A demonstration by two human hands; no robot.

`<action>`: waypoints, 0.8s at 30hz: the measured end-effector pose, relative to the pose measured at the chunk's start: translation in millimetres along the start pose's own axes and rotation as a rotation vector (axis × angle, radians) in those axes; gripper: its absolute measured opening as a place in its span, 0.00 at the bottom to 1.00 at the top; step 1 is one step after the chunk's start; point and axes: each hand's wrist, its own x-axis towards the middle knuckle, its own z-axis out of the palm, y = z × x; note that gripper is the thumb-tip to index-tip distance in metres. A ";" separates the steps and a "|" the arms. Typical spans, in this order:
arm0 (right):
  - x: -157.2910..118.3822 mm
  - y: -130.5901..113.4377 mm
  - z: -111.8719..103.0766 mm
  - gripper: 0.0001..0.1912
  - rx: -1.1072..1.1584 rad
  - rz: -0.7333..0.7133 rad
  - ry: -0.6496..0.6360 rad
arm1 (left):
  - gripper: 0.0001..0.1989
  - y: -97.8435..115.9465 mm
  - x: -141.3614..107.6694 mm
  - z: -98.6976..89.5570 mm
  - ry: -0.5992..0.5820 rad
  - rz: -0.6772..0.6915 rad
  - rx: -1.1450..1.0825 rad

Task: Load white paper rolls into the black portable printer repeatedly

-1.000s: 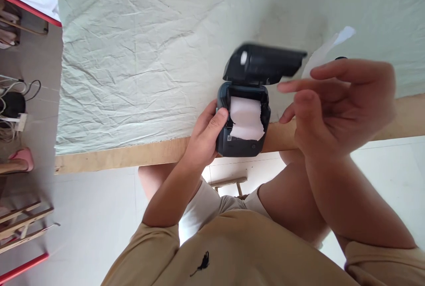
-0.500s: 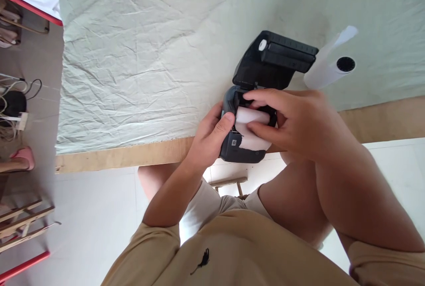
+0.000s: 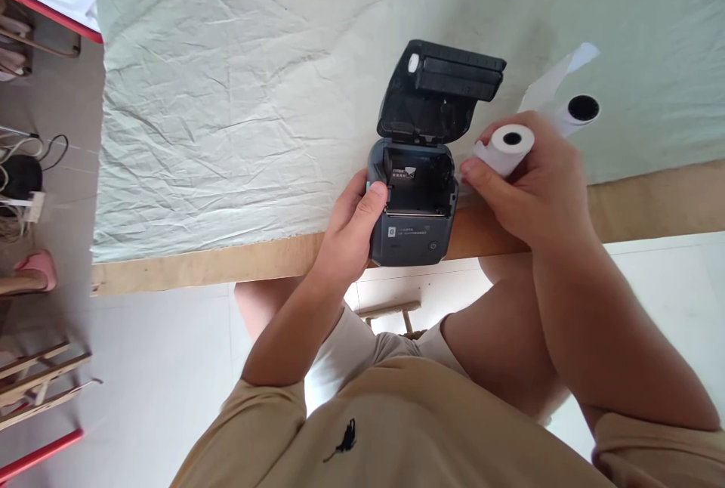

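Note:
A dark portable label printer (image 3: pixel 416 235) is held over the table's front edge, its lid (image 3: pixel 445 88) swung up and its paper bay bare inside. My left hand (image 3: pixel 358 220) grips the printer's left side, thumb on top. To the right of the printer, my right hand (image 3: pixel 538 178) is closed around a small white paper roll (image 3: pixel 513 148), whose dark core faces up. Just beyond that hand lies a second white paper roll (image 3: pixel 578 118) with a black end and a loose paper tail, partly hidden by the hand.
A wrinkled pale green cloth (image 3: pixel 243 95) covers the table, leaving a bare wooden strip (image 3: pixel 215 265) along the front. On the floor at left are cables (image 3: pixel 23 193), a wooden frame (image 3: pixel 39 382) and a person's foot in a pink shoe (image 3: pixel 39 273). Another person's arm shows at top left.
My right hand has lifted the paper roll out of the printer's bay and moved it to the right. The printer has turned and shifted slightly left in my left hand.

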 end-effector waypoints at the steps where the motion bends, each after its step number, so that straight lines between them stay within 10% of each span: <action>1: 0.0 0.6 0.4 0.12 -0.033 -0.019 -0.001 | 0.29 0.0 0.0 0.2 0.001 0.001 0.001; 7: -6.3 -3.8 -2.1 0.22 -0.214 -0.060 -0.022 | 0.27 -1.8 -1.2 -1.7 -0.006 0.017 0.014; 14: 0.6 23.9 -41.2 0.20 -0.355 -0.167 0.337 | 0.25 -3.6 -0.8 -4.9 -0.034 0.022 0.003; 24: -2.9 48.0 -32.7 0.27 -0.318 0.020 0.113 | 0.26 -3.1 -0.9 -3.3 -0.017 -0.001 0.009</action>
